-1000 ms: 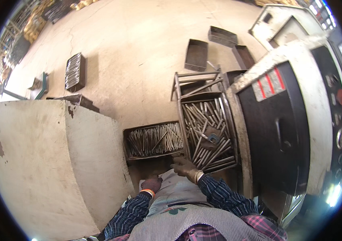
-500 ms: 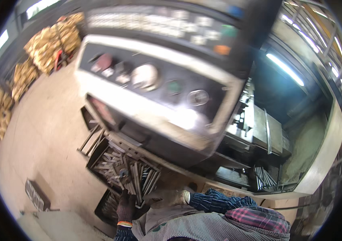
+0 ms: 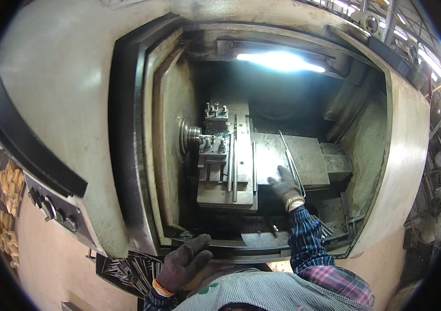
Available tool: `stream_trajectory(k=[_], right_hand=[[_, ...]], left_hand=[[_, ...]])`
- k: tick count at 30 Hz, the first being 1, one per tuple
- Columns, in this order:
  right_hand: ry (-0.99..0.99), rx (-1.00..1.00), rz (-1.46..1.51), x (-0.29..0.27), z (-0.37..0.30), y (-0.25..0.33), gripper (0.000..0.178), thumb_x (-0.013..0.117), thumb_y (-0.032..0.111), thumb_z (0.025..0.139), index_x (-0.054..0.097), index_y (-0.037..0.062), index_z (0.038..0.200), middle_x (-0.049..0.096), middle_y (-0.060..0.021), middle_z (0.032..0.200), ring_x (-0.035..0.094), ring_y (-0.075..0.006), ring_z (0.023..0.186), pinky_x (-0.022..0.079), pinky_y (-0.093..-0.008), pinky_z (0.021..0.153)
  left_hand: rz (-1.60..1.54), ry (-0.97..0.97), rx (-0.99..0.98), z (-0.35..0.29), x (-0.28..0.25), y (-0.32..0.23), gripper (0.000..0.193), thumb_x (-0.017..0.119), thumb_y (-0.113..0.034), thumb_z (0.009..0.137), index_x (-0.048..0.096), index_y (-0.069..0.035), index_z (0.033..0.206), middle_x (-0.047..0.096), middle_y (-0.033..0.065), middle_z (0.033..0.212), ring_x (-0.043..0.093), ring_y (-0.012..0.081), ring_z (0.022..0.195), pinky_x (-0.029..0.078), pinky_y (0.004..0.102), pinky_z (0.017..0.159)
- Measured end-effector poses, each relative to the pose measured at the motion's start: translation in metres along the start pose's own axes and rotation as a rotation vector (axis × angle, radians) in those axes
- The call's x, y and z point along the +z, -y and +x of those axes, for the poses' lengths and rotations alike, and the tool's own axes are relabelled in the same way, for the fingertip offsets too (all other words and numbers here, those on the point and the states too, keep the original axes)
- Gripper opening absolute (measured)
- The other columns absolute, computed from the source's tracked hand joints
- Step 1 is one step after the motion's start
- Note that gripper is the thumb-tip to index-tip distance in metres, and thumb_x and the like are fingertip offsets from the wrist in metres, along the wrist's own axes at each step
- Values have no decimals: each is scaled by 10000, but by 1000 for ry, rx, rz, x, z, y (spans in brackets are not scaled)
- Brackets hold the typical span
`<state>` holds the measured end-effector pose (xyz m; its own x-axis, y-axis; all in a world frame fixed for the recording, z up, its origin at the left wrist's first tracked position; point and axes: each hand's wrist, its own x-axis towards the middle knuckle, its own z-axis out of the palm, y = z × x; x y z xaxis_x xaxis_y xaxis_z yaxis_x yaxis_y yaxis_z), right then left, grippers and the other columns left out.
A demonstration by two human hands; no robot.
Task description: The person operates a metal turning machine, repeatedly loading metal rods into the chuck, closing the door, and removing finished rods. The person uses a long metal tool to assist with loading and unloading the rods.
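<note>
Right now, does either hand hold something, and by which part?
Neither hand visibly holds anything. The left hand is open; the right hand is beside a thin metal piece, without visible grip.

Gloved right hand (image 3: 285,189) extends inside machine (image 3: 402,160) at 4 o'clock, just beside slim metal tool (image 3: 291,165), tube lamp (image 3: 280,62) lit at 1 o'clock; gloved left hand (image 3: 183,263) near rod-filled tray (image 3: 99,266) at 7 o'clock.

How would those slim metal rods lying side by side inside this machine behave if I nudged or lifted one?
The slim metal rods look straight, so they'd probably stay stiff when lifted. Their sides seem round, so a nudge might roll one across the flat metal bed. Their metallic look suggests some heft for their thinness.
</note>
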<state>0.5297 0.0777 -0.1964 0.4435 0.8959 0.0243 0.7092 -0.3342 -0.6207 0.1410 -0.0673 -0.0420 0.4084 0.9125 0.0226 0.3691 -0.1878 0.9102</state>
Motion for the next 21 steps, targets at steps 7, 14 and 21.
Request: stream_trajectory(k=[7,14,21], right_hand=[[60,338,-470,0,50,-52,502,704,204,886,549,107,1353,600,-209,1307,617,-394,1228,537,-484,1004],[70,185,-459,0,72,-83,292,663,92,874,684,72,1165,700,-207,1200,674,-402,1129,574,-497,934],[102,378,-332,32,11,-65,740,669,104,855,373,180,1529,610,-268,1304,624,-443,1207,522,-483,1022]], left_hand=[[116,28,71,42,6,-10,443,714,-205,959,611,7,1333,659,212,1311,661,314,1203,546,385,995],[315,69,421,85,4,3,446,661,-263,1004,572,-20,1368,603,205,1371,608,328,1268,508,394,1055],[228,18,472,158,67,-13,528,648,-395,993,543,-59,1386,604,223,1338,597,364,1257,511,442,1036]])
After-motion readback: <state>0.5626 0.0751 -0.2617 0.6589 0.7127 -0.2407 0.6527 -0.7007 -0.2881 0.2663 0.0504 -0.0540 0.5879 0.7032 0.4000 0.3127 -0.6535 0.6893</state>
